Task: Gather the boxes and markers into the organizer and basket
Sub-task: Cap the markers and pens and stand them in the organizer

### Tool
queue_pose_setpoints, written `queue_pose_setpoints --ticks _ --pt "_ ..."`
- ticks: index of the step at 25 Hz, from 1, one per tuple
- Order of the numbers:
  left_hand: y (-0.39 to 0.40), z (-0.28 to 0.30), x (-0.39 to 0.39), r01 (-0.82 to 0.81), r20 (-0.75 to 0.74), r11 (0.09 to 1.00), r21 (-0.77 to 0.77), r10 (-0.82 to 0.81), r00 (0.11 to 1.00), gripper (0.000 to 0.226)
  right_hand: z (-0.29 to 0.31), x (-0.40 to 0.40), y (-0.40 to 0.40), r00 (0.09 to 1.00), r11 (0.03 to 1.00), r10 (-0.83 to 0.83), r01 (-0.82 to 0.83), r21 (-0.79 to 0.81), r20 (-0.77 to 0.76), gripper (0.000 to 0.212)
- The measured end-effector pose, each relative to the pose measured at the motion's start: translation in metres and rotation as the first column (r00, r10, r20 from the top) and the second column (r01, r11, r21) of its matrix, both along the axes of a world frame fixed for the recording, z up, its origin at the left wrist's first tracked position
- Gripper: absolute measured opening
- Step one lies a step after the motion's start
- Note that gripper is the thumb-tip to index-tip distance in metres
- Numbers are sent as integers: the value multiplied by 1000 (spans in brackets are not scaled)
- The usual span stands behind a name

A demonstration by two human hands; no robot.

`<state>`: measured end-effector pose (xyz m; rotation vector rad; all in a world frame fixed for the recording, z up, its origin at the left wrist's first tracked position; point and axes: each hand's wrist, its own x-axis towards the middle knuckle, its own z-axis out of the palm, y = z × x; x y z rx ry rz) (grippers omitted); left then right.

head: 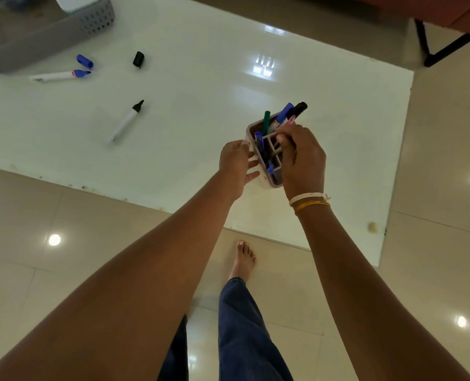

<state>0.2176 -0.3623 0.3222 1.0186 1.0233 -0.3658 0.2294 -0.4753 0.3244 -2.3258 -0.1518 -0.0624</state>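
Beside organizer (264,160), black marker (126,121) tip-away

Organizer (266,177) near table (200,105) front edge; basket (96,17) far-left.
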Motion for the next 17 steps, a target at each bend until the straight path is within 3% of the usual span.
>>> queue_pose_setpoints --ticks 3,6,9,12,17 --pt "4 -4 0 -29 -21 999 -42 28 999 32 1 3 1 979 995 100 -97 27 -175 35" --pt "9 -3 2 -31 -60 999 -40 28 998 35 12 6 1 984 995 69 -56 79 -162 46" --pt "29 0 3 -35 -71 999 18 36 997 36 27 14 15 998 990 -21 29 141 -56 35" --pt "66 3 -1 -59 -60 992 112 66 996 30 39 19 55 998 983 64 -64 174 4 19" --pt "156 -15 -12 -110 -96 950 292 144 985 23 22 23 157 956 959 255 -231 167 -145 11"
